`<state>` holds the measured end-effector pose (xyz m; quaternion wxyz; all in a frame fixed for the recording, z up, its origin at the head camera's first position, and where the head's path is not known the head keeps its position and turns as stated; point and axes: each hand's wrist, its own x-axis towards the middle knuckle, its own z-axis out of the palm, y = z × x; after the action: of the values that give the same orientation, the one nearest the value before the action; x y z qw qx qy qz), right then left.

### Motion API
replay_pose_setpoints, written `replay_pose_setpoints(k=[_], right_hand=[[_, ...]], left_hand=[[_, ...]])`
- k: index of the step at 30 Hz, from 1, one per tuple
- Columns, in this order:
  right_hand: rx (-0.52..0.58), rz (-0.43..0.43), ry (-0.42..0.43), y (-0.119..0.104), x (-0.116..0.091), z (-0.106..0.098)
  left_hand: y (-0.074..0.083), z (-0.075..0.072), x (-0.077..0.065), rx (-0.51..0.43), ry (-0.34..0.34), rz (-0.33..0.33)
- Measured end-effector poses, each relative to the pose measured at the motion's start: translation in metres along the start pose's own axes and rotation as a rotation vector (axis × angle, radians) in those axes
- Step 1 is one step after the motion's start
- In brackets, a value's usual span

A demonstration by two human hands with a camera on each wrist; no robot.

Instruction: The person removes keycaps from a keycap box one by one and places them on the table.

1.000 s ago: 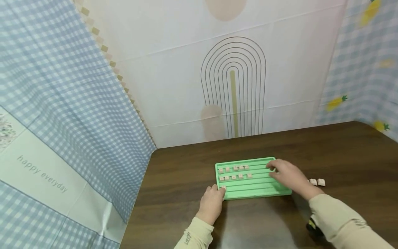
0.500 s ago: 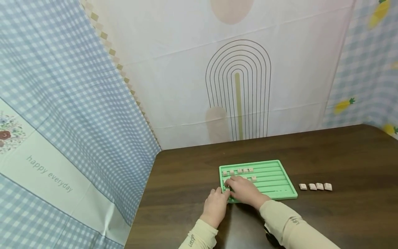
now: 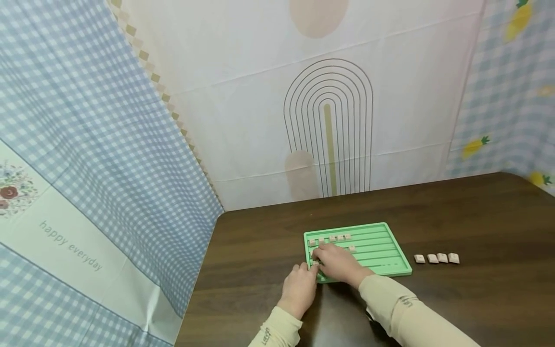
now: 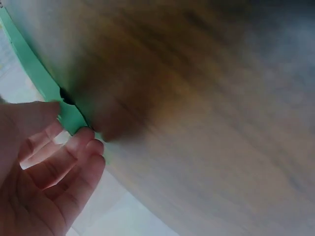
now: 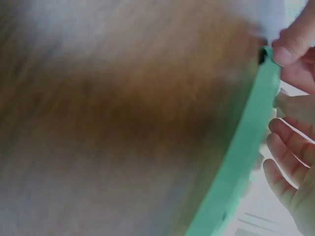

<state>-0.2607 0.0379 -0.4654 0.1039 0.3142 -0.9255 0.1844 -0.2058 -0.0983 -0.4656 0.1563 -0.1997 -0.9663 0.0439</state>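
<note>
Green tray (image 3: pixel 377 236) lies on the bench (image 3: pixel 468 299) in the head view, pale keycaps (image 3: pixel 340 237) in its rows, four loose keycaps (image 3: pixel 442 258) beyond its right edge. Left wrist view: the left hand (image 4: pixel 47 167) pinches a tray corner. Right wrist view: the right hand (image 5: pixel 298 147) reaches over the tray; whether it grasps a keycap, I cannot tell.

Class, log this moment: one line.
left hand: grips corner of green tray; right hand: over tray, hold unclear; four keycaps: on table, right of tray
</note>
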Motion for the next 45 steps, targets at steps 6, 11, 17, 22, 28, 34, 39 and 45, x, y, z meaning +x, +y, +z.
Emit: replay_pose_setpoints(k=[6, 11, 17, 22, 28, 34, 39, 45], right_hand=[[0.046, 0.125, 0.022, 0.029, -0.022, -0.038], [0.022, 0.242, 0.055, 0.076, -0.058, -0.083], [0.027, 0.4, 0.072, 0.136, -0.114, -0.13], [0.052, 0.521, -0.042, 0.178, -0.163, -0.138], [0.084, 0.579, -0.18, 0.199, -0.192, -0.126], [0.067, 0.573, -0.156, 0.198, -0.193, -0.119], [0.062, 0.557, -0.149, 0.2, -0.192, -0.119], [0.09, 0.533, -0.095, 0.197, -0.188, -0.12]], left_hand=[[0.004, 0.0, 0.004, -0.005, -0.018, 0.032], [0.0, 0.0, 0.006, -0.021, 0.011, 0.071], [-0.006, 0.002, 0.003, -0.01, 0.039, 0.114], [-0.008, -0.001, 0.003, -0.016, 0.034, 0.125], [-0.006, -0.005, 0.004, -0.036, 0.014, 0.13], [-0.007, -0.006, 0.005, -0.046, 0.028, 0.142], [-0.007, -0.005, 0.004, -0.059, 0.039, 0.137], [-0.006, -0.003, 0.003, -0.055, 0.07, 0.131]])
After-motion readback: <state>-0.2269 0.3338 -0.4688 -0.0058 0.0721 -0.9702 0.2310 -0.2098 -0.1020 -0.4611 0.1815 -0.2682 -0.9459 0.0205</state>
